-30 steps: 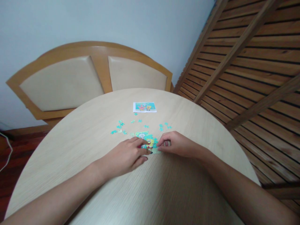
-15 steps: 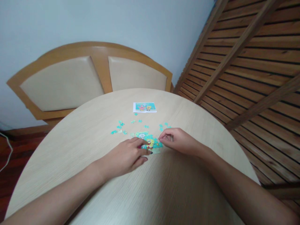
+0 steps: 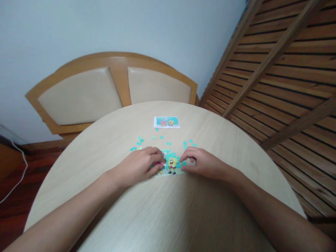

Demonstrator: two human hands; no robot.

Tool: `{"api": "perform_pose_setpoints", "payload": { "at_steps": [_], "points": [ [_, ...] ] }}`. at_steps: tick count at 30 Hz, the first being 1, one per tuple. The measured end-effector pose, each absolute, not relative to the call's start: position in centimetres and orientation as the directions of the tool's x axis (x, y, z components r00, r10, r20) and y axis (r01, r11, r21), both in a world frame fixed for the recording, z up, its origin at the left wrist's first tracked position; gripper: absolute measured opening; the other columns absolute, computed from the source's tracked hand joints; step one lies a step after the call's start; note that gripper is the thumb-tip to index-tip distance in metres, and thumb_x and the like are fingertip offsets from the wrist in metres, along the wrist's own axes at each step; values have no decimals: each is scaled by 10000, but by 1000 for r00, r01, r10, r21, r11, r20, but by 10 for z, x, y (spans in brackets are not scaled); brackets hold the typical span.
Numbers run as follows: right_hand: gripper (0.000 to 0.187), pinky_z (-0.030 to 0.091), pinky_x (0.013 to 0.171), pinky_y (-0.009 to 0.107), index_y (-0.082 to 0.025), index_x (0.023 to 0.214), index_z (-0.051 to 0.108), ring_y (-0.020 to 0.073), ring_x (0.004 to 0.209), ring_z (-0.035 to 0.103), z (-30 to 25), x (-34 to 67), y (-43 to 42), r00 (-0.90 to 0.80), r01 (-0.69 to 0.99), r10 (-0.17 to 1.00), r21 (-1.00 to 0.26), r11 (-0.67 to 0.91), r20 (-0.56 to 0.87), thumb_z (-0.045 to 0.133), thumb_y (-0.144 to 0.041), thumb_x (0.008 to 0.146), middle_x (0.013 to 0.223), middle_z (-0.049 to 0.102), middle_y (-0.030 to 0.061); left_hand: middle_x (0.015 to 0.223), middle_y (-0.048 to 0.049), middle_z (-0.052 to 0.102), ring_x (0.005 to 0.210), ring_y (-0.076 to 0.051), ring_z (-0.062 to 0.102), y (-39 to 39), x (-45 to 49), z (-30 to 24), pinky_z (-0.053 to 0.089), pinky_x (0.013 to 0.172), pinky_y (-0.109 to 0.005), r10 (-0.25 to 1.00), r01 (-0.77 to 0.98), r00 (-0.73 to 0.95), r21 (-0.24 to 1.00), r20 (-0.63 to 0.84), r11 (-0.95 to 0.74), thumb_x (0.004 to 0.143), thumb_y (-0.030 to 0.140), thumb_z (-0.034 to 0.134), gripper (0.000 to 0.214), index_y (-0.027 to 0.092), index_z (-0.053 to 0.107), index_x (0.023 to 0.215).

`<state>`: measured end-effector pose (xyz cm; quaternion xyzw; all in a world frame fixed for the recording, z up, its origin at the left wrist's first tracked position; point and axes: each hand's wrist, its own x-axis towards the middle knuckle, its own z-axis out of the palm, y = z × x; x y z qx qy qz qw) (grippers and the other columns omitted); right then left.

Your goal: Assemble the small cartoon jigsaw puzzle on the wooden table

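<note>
A partly joined jigsaw puzzle [image 3: 172, 163] lies flat on the table between my hands, showing a yellow square cartoon figure on a turquoise ground. Over its left part rests my left hand [image 3: 141, 162], fingers bent and thumb a little apart from them, hiding some of the picture. My right hand [image 3: 201, 161] is at the puzzle's right edge, thumb and forefinger apart with no piece visible between them. Loose turquoise jigsaw pieces [image 3: 140, 139] lie beyond my left hand. Several more loose pieces [image 3: 185, 143] lie just past my right hand.
A small picture card [image 3: 167, 122] with the cartoon figures lies farther back on the round table [image 3: 162, 206]. Behind the table stands a padded wooden bench back [image 3: 125, 77] against the wall. Slatted wood panelling [image 3: 275, 77] rises on the right.
My left hand has slid left off the yellow figure, uncovering it. My right hand's thumb and forefinger, pinched together before, have spread apart at the puzzle's right edge. The view has shifted slightly.
</note>
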<state>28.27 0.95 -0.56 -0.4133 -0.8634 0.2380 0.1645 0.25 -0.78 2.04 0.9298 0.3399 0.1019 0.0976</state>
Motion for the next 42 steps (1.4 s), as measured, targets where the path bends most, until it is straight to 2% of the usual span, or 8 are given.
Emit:
{"api": "perform_pose_setpoints", "payload": {
  "at_steps": [4, 8, 17, 25, 28, 33, 36, 42],
  "points": [
    [156, 455, 799, 318, -217, 961, 761, 179, 806, 594, -9, 285, 12, -640, 590, 757, -546, 595, 132, 748, -331, 855, 928, 697, 41, 1014, -87, 704, 865, -230, 664, 21, -37, 21, 502, 693, -311, 898, 894, 418, 111, 140, -434, 964, 322, 509, 239, 194, 703, 1020],
    [145, 469, 797, 323, -219, 955, 766, 185, 824, 606, -12, 287, 14, -663, 554, 730, -546, 629, 168, 700, -335, 897, 928, 691, 51, 998, -85, 728, 812, -234, 672, 40, -61, 11, 467, 654, -302, 971, 968, 222, 100, 87, -230, 938, 361, 528, 253, 196, 715, 984],
    [149, 489, 860, 359, -217, 937, 763, 197, 887, 645, -15, 288, 16, -674, 514, 704, -544, 664, 222, 646, -310, 934, 944, 702, 60, 1133, -113, 700, 1019, -261, 648, 62, -65, -19, 506, 891, -369, 919, 912, 286, 217, 270, -348, 1015, 426, 406, 431, 208, 717, 1217],
    [147, 496, 879, 352, -224, 970, 777, 191, 915, 664, -13, 288, 14, -687, 500, 695, -556, 664, 211, 675, -317, 921, 1008, 705, 65, 1085, -107, 710, 986, -284, 661, 67, -66, -19, 520, 859, -383, 938, 960, 234, 92, 258, -265, 976, 417, 478, 379, 215, 776, 1094],
    [157, 494, 902, 356, -231, 986, 784, 194, 945, 670, -12, 288, 14, -703, 491, 680, -551, 675, 206, 669, -319, 925, 1044, 708, 66, 1081, -114, 713, 972, -274, 665, 65, -67, -17, 519, 840, -367, 952, 970, 183, 114, 245, -216, 959, 391, 506, 343, 189, 768, 1046],
    [248, 526, 772, 343, -194, 1099, 743, 195, 824, 658, -15, 304, 27, -448, 677, 854, -524, 517, 264, 571, -205, 921, 1041, 716, 83, 1093, -146, 705, 951, -262, 650, 69, -72, -20, 506, 868, -380, 959, 945, 191, 226, 208, -237, 936, 364, 522, 330, 150, 737, 1065],
    [340, 526, 860, 369, -189, 1101, 730, 219, 927, 666, -24, 317, 39, -254, 772, 906, -493, 401, 339, 500, -91, 871, 1069, 719, 89, 1084, -154, 709, 927, -260, 644, 72, -74, -23, 505, 858, -387, 962, 937, 176, 266, 207, -228, 921, 361, 526, 331, 142, 726, 1067],
    [356, 468, 1034, 451, -199, 1155, 730, 269, 1128, 614, -39, 324, 48, -290, 814, 894, -402, 418, 343, 479, -136, 910, 1186, 701, 99, 1103, -144, 711, 930, -254, 648, 69, -71, -18, 486, 825, -354, 964, 937, 184, 263, 193, -231, 925, 378, 493, 351, 152, 717, 1071]
  ]
}}
